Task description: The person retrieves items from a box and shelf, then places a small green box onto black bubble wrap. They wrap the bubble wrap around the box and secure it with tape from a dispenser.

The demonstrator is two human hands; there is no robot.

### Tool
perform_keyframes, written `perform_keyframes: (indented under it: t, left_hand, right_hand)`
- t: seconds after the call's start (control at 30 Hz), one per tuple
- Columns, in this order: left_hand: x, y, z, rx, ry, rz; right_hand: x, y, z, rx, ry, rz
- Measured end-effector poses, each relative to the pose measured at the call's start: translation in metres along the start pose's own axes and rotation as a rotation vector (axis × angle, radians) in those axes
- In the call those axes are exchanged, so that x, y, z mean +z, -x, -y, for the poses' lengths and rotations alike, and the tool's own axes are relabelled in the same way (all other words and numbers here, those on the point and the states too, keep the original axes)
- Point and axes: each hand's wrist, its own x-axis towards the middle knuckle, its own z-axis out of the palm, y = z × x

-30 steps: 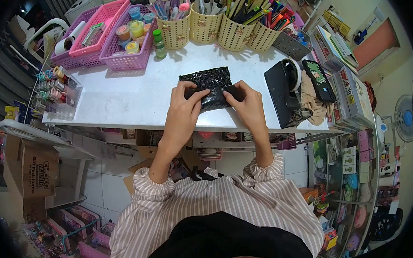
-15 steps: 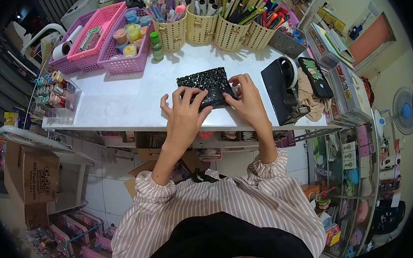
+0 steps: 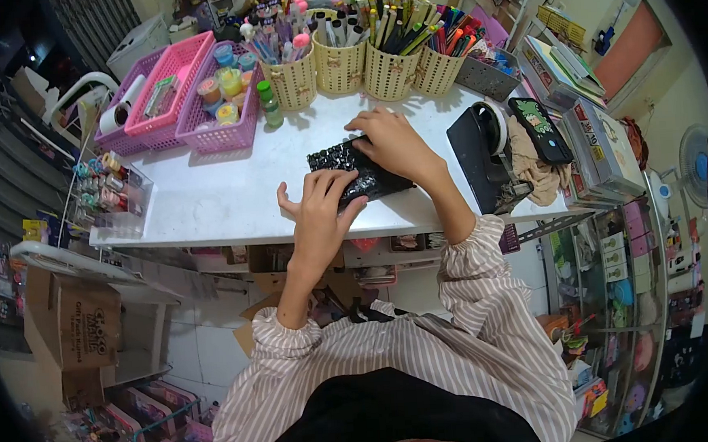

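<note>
Bubble wrap, black and glossy, lies in a small flat packet (image 3: 368,178) near the front edge of the bench (image 3: 207,202), roughly midway between its left and right ends. The left hand (image 3: 319,207) is palm down with its fingers loosely spread, fingertips on the packet's left part and the thumb apart from them at the side nearest the person. The right hand (image 3: 391,144) is bent over the side toward the bench's back edge; whether its fingers pinch the wrap or only press on it, I cannot tell.

Judging by the wrap, the packet should be light, soft and springy at the surface, and a little slippery on the smooth bench top. Whatever is inside is hidden, so its stiffness or fragility is uncertain. Opposite edges seem the best hold, with flat, gentle fingers rather than a hard squeeze in the middle.
</note>
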Motion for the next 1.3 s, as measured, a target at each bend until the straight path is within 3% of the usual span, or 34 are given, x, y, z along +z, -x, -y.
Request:
perform_keyframes:
  t: [0.1, 0.37, 0.47, 0.63, 0.83, 1.2, 1.3]
  left_hand:
    - [0.002, 0.000, 0.001, -0.005, 0.007, -0.009]
    - [0.001, 0.001, -0.005, -0.060, 0.009, -0.062]
    - [0.004, 0.003, -0.003, -0.030, -0.050, -0.057]
    - [0.005, 0.004, -0.008, -0.036, -0.114, -0.117]
    - [0.005, 0.004, -0.007, -0.048, -0.091, -0.157]
    - [-0.008, 0.000, -0.007, -0.091, -0.009, -0.065]
    - [-0.006, 0.005, -0.003, -0.167, 0.175, -0.050]
  right_hand:
    - [-0.005, -0.005, 0.000, 0.017, -0.096, 0.145]
    - [-0.016, 0.003, 0.007, -0.146, -0.119, 0.005]
    - [-0.027, 0.019, 0.016, -0.147, -0.272, -0.033]
    - [-0.029, 0.047, 0.028, -0.167, -0.031, -0.074]
    - [-0.002, 0.071, 0.021, -0.219, -0.048, -0.269]
    - [0.005, 0.076, 0.020, -0.157, -0.137, -0.282]
    - [0.006, 0.075, 0.020, -0.143, -0.162, -0.262]
